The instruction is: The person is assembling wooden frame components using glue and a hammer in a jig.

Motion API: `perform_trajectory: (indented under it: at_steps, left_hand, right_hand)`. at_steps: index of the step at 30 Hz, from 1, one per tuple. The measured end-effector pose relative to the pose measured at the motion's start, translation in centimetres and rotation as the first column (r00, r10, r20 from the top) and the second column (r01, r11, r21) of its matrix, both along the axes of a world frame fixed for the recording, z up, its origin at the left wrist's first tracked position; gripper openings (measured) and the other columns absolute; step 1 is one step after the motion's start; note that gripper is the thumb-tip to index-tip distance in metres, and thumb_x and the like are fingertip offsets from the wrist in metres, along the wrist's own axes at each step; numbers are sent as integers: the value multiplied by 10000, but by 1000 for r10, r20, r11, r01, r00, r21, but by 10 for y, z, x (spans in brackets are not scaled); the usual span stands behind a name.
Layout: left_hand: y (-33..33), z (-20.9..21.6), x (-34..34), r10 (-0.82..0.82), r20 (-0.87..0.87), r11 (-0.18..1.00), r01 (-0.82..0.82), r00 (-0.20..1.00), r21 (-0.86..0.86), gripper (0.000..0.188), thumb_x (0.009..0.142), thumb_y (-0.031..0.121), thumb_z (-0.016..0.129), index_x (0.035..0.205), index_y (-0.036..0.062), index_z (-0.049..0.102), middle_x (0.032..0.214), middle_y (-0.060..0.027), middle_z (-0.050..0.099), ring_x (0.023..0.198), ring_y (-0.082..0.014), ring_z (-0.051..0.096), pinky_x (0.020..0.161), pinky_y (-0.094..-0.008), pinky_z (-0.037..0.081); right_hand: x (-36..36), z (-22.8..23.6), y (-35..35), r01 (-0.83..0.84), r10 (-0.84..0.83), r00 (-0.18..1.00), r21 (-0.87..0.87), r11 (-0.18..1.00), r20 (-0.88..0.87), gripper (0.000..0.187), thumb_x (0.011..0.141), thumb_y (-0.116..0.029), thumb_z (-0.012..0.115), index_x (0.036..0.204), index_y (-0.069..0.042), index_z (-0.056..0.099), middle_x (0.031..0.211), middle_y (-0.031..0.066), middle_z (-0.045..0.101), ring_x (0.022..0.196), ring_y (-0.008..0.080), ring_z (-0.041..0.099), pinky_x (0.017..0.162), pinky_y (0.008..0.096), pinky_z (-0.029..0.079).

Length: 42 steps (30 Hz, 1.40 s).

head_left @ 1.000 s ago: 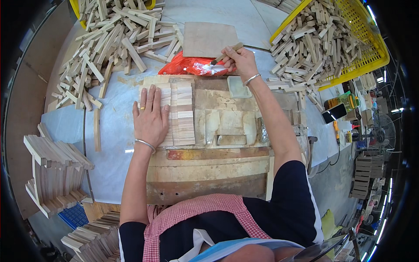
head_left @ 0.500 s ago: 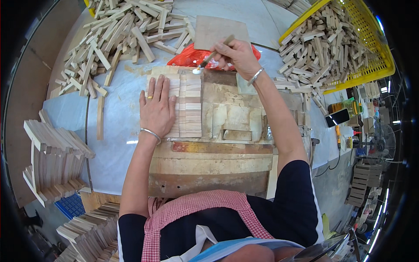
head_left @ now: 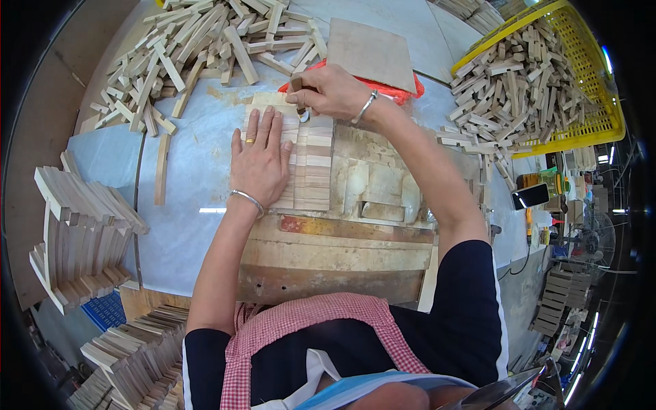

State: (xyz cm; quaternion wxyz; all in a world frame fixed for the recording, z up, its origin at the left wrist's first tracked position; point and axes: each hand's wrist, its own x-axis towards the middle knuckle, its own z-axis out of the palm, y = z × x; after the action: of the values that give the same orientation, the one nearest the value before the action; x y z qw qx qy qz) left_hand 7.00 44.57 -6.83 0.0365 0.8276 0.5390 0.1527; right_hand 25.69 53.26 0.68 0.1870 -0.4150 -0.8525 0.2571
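My left hand (head_left: 261, 164) lies flat, fingers stretched out, on a row of small pale wooden pieces (head_left: 313, 167) packed side by side. In my right hand (head_left: 333, 94) a brush (head_left: 296, 83) is gripped by its handle. White glue-like paste shows at the brush's lower end, which is at the far end of the row, just right of my left fingertips. Most of the bristles are hidden. Behind my right hand, a red plastic bag (head_left: 402, 93) is partly covered by a flat brown board (head_left: 369, 53).
Loose wooden sticks (head_left: 198, 48) are heaped at the far left. A yellow basket (head_left: 605, 126) at the far right holds many short pieces. Stacked wooden parts (head_left: 85, 232) stand at the left. A phone (head_left: 530, 197) lies on the right, and a stained work board (head_left: 335, 256) lies in front.
My right hand has moved left and nearer, bringing the brush from above the red bag onto the row's far end. My left hand stays flat on the pieces. The whole view has shifted slightly.
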Motion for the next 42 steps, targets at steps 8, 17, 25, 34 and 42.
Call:
perform_trajectory:
  at_steps: [8,17,25,34,42]
  left_hand:
    - [2,0,-1,16,3,999,-15,1000,-39,526,987,329,344,1436,55,336,1526,-76,280,1426,-273,211,1123,-534,209]
    - [1,-4,1,11,-3,1000,-11,1000,19,503,996,323,334,1432,72,351,1512,-72,309,1412,-279,248,1114,-533,225]
    - [3,-4,0,25,15,1000,-25,1000,0,502,990,313,343,1429,69,349,1517,-68,297,1414,-277,242,1115,-531,227]
    - [0,-5,-1,28,20,999,-29,999,33,500,991,319,348,1421,65,363,1504,-72,325,1404,-276,266,1112,-532,232]
    - [0,-6,3,10,37,999,-11,999,47,499,988,316,355,1415,59,374,1502,-79,328,1403,-278,268,1105,-536,242]
  right_hand:
    - [-12,-20,-126,-33,50,991,132,991,-125,122,879,-171,626,895,-52,641,767,99,654,668,220,646,587,292,506]
    - [-1,-11,-63,375,-354,901,38,926,-253,97,887,-125,611,905,-34,640,807,123,645,669,252,643,594,320,517]
    - [-24,-28,-148,36,-45,999,385,922,15,103,854,-121,637,867,-25,603,734,140,588,600,283,603,520,349,477]
    - [-15,-17,-58,466,-501,856,-228,855,-129,379,918,-297,581,743,37,619,576,70,620,457,120,608,425,263,480]
    - [-5,-36,-22,407,-375,913,287,867,-162,274,915,-229,592,779,7,609,603,94,630,504,153,630,468,274,477]
